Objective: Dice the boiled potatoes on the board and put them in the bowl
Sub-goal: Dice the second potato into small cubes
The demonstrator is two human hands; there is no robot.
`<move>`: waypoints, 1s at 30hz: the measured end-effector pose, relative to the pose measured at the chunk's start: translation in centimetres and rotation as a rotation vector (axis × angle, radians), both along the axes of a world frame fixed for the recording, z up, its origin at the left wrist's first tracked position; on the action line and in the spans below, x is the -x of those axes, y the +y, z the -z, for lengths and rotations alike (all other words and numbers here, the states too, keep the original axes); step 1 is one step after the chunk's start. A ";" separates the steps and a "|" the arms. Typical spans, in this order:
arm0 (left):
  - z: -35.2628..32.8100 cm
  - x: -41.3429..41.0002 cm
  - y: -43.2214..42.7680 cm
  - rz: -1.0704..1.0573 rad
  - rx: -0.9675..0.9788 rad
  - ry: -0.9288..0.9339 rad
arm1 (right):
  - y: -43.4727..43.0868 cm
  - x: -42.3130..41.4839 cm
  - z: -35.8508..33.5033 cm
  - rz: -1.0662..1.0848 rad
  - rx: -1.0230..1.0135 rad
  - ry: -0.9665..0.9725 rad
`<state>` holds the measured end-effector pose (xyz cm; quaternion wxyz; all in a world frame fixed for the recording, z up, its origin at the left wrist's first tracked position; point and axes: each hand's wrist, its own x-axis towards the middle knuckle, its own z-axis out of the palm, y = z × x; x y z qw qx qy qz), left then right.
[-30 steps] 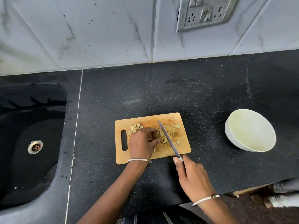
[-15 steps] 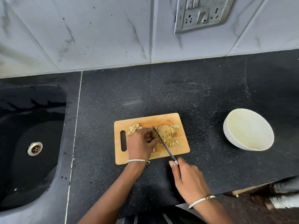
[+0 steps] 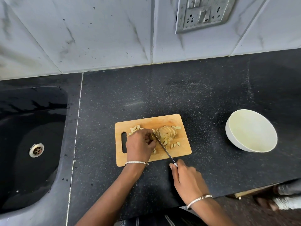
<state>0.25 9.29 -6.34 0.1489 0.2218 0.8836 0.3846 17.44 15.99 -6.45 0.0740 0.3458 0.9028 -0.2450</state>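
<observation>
A wooden cutting board [image 3: 164,120] lies on the black counter. A sliced boiled potato [image 3: 166,133] sits at its middle, with diced pieces [image 3: 134,128] at the left and a few more [image 3: 175,144] near the front. My left hand [image 3: 140,146] curls over the potato's left end and holds it. My right hand [image 3: 187,181] grips the handle of a knife [image 3: 162,146] whose blade rests against the potato beside my left fingers. A white bowl [image 3: 251,130] stands to the right, with nothing visible inside.
A black sink [image 3: 32,144] with a metal drain [image 3: 36,150] lies to the left of the board. A switch and socket plate [image 3: 203,12] is on the tiled wall behind. The counter's front edge runs just below my right wrist.
The knife blade has shifted left along the potato, closer to my left fingers. My right hand followed it slightly left. My left hand stays on the potato.
</observation>
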 end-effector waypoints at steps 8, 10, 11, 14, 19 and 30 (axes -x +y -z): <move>-1.6 0.8 1.5 0.164 0.250 0.176 | -0.1 0.1 0.6 0.044 -0.034 -0.012; -1.5 0.9 1.6 0.166 0.236 0.170 | -0.1 0.1 1.0 0.048 -0.031 -0.005; -1.4 0.8 1.6 0.165 0.232 0.167 | 0.0 0.1 1.2 0.046 -0.034 -0.002; -1.1 0.7 1.5 0.130 0.203 0.150 | 0.3 0.2 1.5 0.054 -0.029 0.014; -1.2 0.9 1.9 0.144 0.217 0.157 | 0.7 0.4 1.5 0.064 -0.025 0.014; -1.1 1.4 1.8 0.217 0.219 0.138 | 1.4 1.2 1.0 0.036 -0.005 0.069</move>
